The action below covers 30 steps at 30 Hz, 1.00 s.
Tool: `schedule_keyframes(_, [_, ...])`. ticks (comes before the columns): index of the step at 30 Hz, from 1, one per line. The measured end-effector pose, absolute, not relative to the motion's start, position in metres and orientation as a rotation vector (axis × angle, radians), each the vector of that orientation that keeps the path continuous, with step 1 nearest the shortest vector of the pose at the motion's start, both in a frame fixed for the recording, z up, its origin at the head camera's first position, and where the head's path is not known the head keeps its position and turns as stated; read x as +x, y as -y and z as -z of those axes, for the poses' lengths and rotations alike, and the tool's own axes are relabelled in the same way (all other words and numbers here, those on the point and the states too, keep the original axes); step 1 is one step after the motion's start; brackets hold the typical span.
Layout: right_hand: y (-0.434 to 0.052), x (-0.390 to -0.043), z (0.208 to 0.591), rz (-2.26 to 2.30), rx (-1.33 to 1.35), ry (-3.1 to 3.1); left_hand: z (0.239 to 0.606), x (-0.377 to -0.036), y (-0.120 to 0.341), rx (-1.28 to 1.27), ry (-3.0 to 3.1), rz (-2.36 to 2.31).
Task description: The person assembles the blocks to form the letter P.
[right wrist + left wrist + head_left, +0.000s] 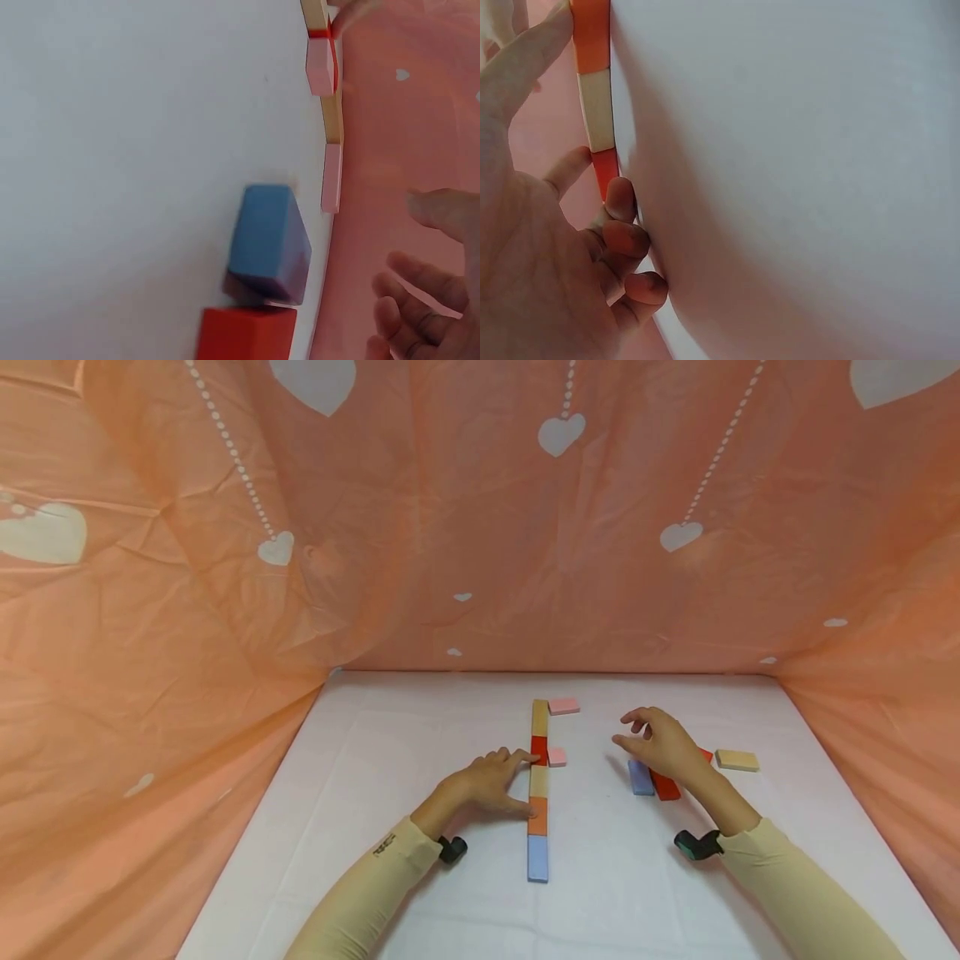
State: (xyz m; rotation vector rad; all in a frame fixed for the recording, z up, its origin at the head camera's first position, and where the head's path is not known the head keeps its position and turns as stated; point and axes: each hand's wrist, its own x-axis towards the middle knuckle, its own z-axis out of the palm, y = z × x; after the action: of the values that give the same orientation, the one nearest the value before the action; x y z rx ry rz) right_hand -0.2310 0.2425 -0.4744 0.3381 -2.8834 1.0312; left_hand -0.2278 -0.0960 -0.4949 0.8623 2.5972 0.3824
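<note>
A straight row of flat blocks (538, 789) runs away from me on the white table (375, 760): blue nearest, then orange, tan, red, tan. My left hand (491, 781) rests against the row's left side, fingertips (621, 196) touching the red and orange blocks. A small pink block (557, 757) lies against the row's right side, another pink block (563, 705) by its far end. My right hand (656, 743) hovers with relaxed fingers, holding nothing, above a blue block (268, 241) and a red block (246, 334).
A tan block (737, 760) lies at the right of the table. Peach cloth with white hearts (480, 527) walls in the table at the back and on both sides.
</note>
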Motion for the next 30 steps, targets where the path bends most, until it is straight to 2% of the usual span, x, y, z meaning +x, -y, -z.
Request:
schedule_keyframes(18, [-0.248,-0.178,0.491,-0.905,0.261,2.893,0.494,-0.226,0.095,0.823,-2.588,-0.391])
schedule_keyframes(30, [-0.252,-0.166,0.5,-0.789,0.164,2.944,0.495,-0.227,0.097,0.835,-2.591,-0.408])
